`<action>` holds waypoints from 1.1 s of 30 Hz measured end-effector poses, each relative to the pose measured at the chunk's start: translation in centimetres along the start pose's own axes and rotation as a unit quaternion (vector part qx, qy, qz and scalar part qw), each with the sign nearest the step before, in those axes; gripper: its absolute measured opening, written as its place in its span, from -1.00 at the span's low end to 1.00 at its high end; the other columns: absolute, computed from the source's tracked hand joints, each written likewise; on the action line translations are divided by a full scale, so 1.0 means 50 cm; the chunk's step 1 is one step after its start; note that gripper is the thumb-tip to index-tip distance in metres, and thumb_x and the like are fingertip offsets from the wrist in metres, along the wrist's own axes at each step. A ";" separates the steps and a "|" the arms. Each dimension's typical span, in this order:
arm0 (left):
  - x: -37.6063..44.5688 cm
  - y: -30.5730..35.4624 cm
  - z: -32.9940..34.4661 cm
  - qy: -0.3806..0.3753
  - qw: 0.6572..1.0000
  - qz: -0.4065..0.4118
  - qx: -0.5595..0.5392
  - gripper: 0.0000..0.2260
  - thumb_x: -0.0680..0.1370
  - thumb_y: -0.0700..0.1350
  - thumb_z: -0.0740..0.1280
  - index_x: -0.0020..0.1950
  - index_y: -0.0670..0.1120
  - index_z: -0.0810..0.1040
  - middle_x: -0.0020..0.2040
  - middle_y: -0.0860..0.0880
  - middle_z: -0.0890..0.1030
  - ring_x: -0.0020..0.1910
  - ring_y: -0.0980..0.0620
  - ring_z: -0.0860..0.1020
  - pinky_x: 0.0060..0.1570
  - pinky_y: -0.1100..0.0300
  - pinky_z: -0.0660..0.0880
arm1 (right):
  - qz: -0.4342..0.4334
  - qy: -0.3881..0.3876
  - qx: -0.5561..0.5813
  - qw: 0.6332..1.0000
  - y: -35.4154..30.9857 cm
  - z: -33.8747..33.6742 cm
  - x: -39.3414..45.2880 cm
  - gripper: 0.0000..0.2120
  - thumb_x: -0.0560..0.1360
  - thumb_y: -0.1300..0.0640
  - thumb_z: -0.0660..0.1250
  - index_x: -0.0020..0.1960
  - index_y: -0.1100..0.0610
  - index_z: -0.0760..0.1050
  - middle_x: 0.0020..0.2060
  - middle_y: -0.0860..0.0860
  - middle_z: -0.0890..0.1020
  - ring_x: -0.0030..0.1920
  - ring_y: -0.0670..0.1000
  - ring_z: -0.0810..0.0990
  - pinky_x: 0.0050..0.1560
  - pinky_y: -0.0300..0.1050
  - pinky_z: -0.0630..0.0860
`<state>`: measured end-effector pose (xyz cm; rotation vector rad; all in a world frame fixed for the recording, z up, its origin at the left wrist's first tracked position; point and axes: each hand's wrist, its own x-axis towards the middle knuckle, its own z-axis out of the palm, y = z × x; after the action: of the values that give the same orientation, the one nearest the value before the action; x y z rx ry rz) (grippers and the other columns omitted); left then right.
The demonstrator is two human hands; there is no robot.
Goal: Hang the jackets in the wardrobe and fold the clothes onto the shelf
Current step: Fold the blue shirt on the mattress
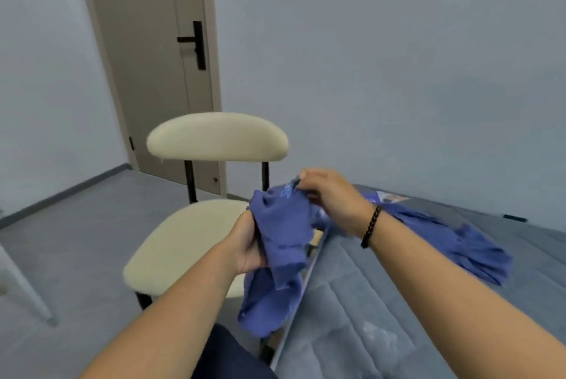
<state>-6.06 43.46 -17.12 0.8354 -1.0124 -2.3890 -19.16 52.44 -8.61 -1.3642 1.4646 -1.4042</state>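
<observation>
Left hand (246, 245): gripping the blue garment (283, 225) low.
Right hand (329, 195): pinching its top edge.
Behind: cream chair (183, 244).

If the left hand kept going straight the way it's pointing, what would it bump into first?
The left hand already grips the blue garment, so that cloth comes first. Beyond it, the line runs up and right toward the right hand, which holds the garment's upper edge. Depth is hard to judge, so it might pass beside that hand.

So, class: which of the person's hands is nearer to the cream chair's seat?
Left. The left hand grips the blue garment just above the seat; the right hand pinches it farther off, toward the bed.
</observation>
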 end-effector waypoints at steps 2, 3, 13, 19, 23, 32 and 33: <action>-0.002 -0.071 0.027 -0.010 1.000 -0.009 -0.020 -0.58 0.54 0.16 0.30 -0.07 -0.22 0.63 -0.10 -0.19 0.64 -0.08 -0.10 0.63 -0.01 0.08 0.55 | 0.036 -0.047 -0.024 0.998 0.057 0.005 -0.078 -0.70 0.45 0.30 0.27 -0.42 0.06 0.43 -0.49 -0.11 0.44 -0.40 -0.16 0.37 -0.29 -0.25 0.31; -0.002 -0.104 0.039 -0.008 1.000 -0.010 -0.011 -0.62 0.57 0.06 0.29 -0.19 -0.24 0.64 -0.19 -0.19 0.64 -0.17 -0.05 0.64 -0.08 0.16 0.56 | 0.053 -0.072 -0.047 0.995 0.086 0.009 -0.117 -0.71 0.45 0.31 0.28 -0.40 0.07 0.45 -0.48 -0.11 0.47 -0.38 -0.16 0.39 -0.26 -0.26 0.34; -0.085 -0.111 0.071 0.089 0.976 0.024 0.196 -0.84 0.40 -0.20 0.40 -0.33 -0.16 0.46 -0.37 -0.12 0.49 -0.43 -0.07 0.46 -0.33 0.17 0.40 | 0.146 0.168 -0.231 0.947 0.352 -0.042 -0.222 -0.68 0.48 0.23 0.35 0.20 0.11 0.40 -0.02 0.00 0.50 -0.12 0.00 0.52 -0.15 -0.16 0.50; -0.192 0.000 0.062 0.054 0.966 0.100 0.233 -0.75 0.50 -0.22 0.34 -0.38 -0.17 0.65 -0.41 -0.12 0.61 -0.45 -0.03 0.56 -0.32 0.24 0.51 | 0.117 0.025 -0.351 0.929 0.424 0.040 -0.130 -0.63 0.31 0.09 0.24 0.12 -0.05 0.43 0.07 0.11 0.51 -0.07 0.09 0.45 -0.17 -0.09 0.41; -0.244 0.063 -0.001 0.078 0.940 0.174 0.284 -0.89 0.47 -0.21 0.38 -0.04 -0.15 0.67 -0.15 -0.10 0.69 -0.22 -0.01 0.66 -0.23 0.22 0.57 | 0.134 0.021 -0.307 0.942 0.396 0.076 -0.102 -0.78 0.38 0.43 0.11 -0.30 0.17 0.38 -0.22 0.16 0.60 -0.19 0.05 0.48 -0.25 -0.14 0.37; -0.287 0.140 -0.167 0.374 0.796 0.250 0.405 -0.84 0.59 -0.15 0.26 -0.05 -0.19 0.61 -0.20 -0.14 0.59 -0.30 -0.07 0.49 -0.32 0.17 0.40 | 0.054 0.083 -0.374 0.922 0.208 -0.055 0.006 -0.79 0.46 0.38 0.20 -0.32 0.19 0.37 -0.32 0.15 0.52 -0.24 0.06 0.43 -0.28 -0.08 0.24; -0.282 0.145 -0.178 0.386 0.796 0.252 0.391 -0.86 0.58 -0.18 0.27 -0.05 -0.15 0.62 -0.18 -0.13 0.61 -0.26 -0.08 0.51 -0.29 0.15 0.42 | 0.056 0.089 -0.379 0.919 0.180 -0.069 0.016 -0.80 0.46 0.40 0.17 -0.30 0.19 0.39 -0.29 0.16 0.53 -0.22 0.07 0.44 -0.27 -0.08 0.26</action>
<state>11.20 42.40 -11.50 1.4119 -1.5684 -0.9419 -24.63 51.34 -16.51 -1.5780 2.3175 -0.9212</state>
